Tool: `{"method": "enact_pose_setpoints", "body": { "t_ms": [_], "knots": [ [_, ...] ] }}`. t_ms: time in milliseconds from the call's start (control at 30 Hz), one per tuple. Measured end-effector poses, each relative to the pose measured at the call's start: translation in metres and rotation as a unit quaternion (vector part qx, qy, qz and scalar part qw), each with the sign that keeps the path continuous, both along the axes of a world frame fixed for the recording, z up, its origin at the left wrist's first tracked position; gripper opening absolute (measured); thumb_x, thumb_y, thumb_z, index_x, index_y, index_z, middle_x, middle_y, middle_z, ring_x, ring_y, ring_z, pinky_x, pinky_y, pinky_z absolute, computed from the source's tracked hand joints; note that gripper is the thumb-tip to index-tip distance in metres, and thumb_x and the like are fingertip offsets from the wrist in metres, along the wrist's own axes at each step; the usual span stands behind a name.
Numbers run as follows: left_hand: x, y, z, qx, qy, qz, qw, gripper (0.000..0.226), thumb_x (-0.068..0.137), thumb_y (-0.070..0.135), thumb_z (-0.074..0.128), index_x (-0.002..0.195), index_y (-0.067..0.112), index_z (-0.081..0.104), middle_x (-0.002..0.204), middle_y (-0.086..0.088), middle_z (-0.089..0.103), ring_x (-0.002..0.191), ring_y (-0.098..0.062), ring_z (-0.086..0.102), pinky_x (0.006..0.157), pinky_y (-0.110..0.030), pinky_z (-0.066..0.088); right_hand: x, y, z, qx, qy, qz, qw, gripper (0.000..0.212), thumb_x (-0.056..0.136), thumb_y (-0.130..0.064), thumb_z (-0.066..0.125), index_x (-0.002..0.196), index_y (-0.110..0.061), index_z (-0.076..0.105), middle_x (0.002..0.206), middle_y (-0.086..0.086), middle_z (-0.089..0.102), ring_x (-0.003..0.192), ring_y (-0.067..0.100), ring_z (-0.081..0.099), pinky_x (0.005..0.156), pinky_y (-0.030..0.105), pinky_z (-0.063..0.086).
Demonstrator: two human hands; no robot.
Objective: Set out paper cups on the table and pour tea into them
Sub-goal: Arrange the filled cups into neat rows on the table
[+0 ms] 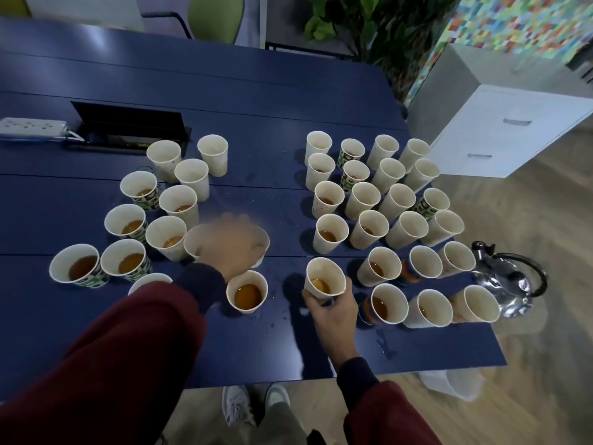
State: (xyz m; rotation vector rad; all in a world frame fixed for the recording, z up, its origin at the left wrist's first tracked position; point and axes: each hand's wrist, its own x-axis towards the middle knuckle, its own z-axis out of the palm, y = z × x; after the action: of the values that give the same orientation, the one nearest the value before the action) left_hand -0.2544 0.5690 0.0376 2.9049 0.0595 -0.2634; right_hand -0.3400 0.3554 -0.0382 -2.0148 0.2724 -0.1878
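Observation:
Many paper cups stand on the blue table [244, 97] in two clusters, a left cluster [179, 203] and a right cluster [382, 200]; most hold amber tea. My right hand [333, 313] grips one cup of tea [324, 277] near the front edge, tilted slightly. My left hand [234, 245] is motion-blurred and hovers over a white cup [261, 244] in the left cluster; its grip cannot be made out. A lone cup of tea [247, 292] stands between my two hands. A shiny metal kettle [507, 281] sits at the table's right edge.
A white power strip [32, 126] and an open black cable box [128, 123] lie at the back left. A white drawer cabinet [513, 130] stands right of the table, a green chair [215, 17] behind it. Water drops spot the front of the table.

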Motion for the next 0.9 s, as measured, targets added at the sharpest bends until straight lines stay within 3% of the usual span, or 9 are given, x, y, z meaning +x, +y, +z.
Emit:
{"method": "enact_pose_setpoints", "body": {
  "t_ms": [200, 300, 433, 667, 800, 900],
  "knots": [
    [0.015, -0.005, -0.011, -0.011, 0.038, 0.015, 0.999, 0.072, 0.089, 0.062, 0.057, 0.137, 0.012, 0.041, 0.124, -0.02, 0.056, 0.114, -0.036, 0.054, 0.093, -0.043, 0.045, 0.022, -0.012, -0.02, 0.014, 0.021, -0.035, 0.999, 0.046, 0.078, -0.021, 0.085, 0.114, -0.026, 0.057, 0.109, -0.01, 0.068, 0.101, 0.01, 0.064, 0.09, 0.046, 0.055],
    [0.015, -0.01, -0.011, 0.047, 0.025, 0.013, 0.999, 0.078, 0.083, 0.073, 0.055, 0.134, 0.016, 0.044, 0.122, -0.015, 0.059, 0.114, -0.035, 0.055, 0.089, -0.045, 0.048, 0.029, -0.012, -0.027, 0.017, 0.024, -0.045, 0.999, 0.048, 0.077, -0.022, 0.086, 0.114, -0.026, 0.056, 0.108, -0.008, 0.068, 0.101, 0.012, 0.064, 0.09, 0.045, 0.055],
    [0.01, -0.018, -0.012, 0.065, 0.0, 0.013, 0.998, 0.065, 0.086, 0.064, 0.059, 0.128, 0.015, 0.048, 0.12, -0.014, 0.058, 0.11, -0.032, 0.056, 0.085, -0.041, 0.048, 0.034, -0.013, -0.03, 0.019, 0.019, -0.041, 0.999, 0.052, 0.077, -0.019, 0.087, 0.118, -0.022, 0.055, 0.11, -0.007, 0.066, 0.102, 0.012, 0.063, 0.092, 0.038, 0.054],
    [0.011, -0.023, -0.01, 0.035, 0.005, 0.019, 0.999, 0.055, 0.087, 0.05, 0.063, 0.125, 0.014, 0.046, 0.117, -0.014, 0.056, 0.107, -0.031, 0.057, 0.082, -0.038, 0.048, 0.035, -0.017, -0.027, 0.026, 0.036, -0.047, 0.998, 0.053, 0.078, -0.019, 0.085, 0.118, -0.024, 0.051, 0.109, -0.01, 0.064, 0.102, 0.012, 0.062, 0.095, 0.038, 0.052],
    [0.01, -0.026, -0.006, 0.035, -0.021, 0.018, 0.999, 0.053, 0.086, 0.05, 0.064, 0.122, 0.016, 0.047, 0.113, -0.012, 0.057, 0.102, -0.03, 0.058, 0.077, -0.037, 0.048, 0.033, -0.022, -0.027, 0.022, 0.059, -0.031, 0.998, 0.067, 0.074, -0.016, 0.088, 0.128, -0.018, 0.048, 0.12, -0.003, 0.062, 0.112, 0.014, 0.059, 0.101, 0.035, 0.049],
    [0.009, -0.031, 0.001, 0.02, -0.05, 0.022, 0.998, 0.053, 0.084, 0.05, 0.065, 0.12, 0.016, 0.048, 0.111, -0.011, 0.057, 0.101, -0.031, 0.057, 0.075, -0.038, 0.045, 0.025, -0.021, -0.029, 0.016, 0.084, -0.028, 0.996, 0.074, 0.072, -0.014, 0.087, 0.134, -0.014, 0.046, 0.127, 0.003, 0.061, 0.118, 0.02, 0.057, 0.106, 0.04, 0.047]
  ]
}}
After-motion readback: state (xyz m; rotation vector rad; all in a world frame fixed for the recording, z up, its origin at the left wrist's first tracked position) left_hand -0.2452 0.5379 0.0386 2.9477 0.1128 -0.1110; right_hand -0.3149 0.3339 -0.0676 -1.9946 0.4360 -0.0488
